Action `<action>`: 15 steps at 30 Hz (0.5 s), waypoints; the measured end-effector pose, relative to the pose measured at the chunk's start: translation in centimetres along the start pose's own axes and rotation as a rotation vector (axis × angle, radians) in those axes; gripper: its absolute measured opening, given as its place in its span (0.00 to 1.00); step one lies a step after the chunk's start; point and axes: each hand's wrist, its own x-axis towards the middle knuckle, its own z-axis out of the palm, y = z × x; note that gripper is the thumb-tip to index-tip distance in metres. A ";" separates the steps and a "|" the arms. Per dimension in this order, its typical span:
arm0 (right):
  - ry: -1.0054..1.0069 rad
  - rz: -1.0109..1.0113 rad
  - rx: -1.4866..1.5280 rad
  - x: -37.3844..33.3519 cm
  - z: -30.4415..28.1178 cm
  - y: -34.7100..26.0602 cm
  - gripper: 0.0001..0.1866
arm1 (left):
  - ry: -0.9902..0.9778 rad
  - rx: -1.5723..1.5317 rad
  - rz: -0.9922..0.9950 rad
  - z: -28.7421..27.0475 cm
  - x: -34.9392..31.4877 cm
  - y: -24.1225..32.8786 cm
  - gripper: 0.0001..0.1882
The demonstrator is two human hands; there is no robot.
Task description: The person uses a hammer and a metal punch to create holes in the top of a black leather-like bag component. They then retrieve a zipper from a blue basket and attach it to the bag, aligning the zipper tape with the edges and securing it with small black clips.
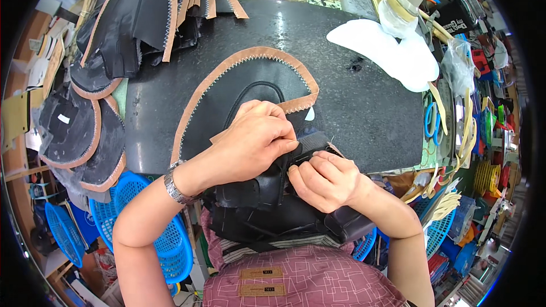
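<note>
A black shoe upper piece point(267, 77), edged with a tan band in zigzag stitching, lies on the dark work board point(375, 119) and hangs over its near edge. My left hand point(253, 139) rests across it, thumb and fingers pinched on a black fold. Close beside it on the right, my right hand point(327, 181) is closed on the same piece, fingers curled under. Exactly what sits between the fingertips is hidden. A small white tab point(310, 114) shows by the end of the tan band. The lower part of the upper drapes toward my lap.
Similar upper pieces point(122, 23) are piled at far left, with more point(68, 131) below them. White flat sheets point(387, 51) and a pot with a cone-shaped top point(401, 8) stand at far right. Blue-handled scissors point(432, 122) lie at the right edge; blue baskets point(128, 193) are below left.
</note>
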 end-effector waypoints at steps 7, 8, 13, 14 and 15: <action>-0.190 0.043 0.265 0.3 -1.0 -1.1 0.11 | 0.149 0.104 0.051 0.7 -0.2 -0.3 0.05; -0.290 0.030 0.382 0.2 -1.7 -2.0 0.11 | 0.201 0.158 0.059 0.8 0.1 -0.5 0.05; -0.153 0.340 0.459 -0.7 -2.5 -2.0 0.08 | 0.173 0.175 0.097 0.7 0.5 -1.0 0.05; -0.186 0.438 0.407 -0.5 -3.7 -1.1 0.09 | 0.163 0.188 0.087 0.6 0.4 -0.9 0.05; -0.148 0.573 0.350 -1.2 -4.7 -0.5 0.09 | 0.164 0.196 0.080 0.5 0.2 -1.0 0.05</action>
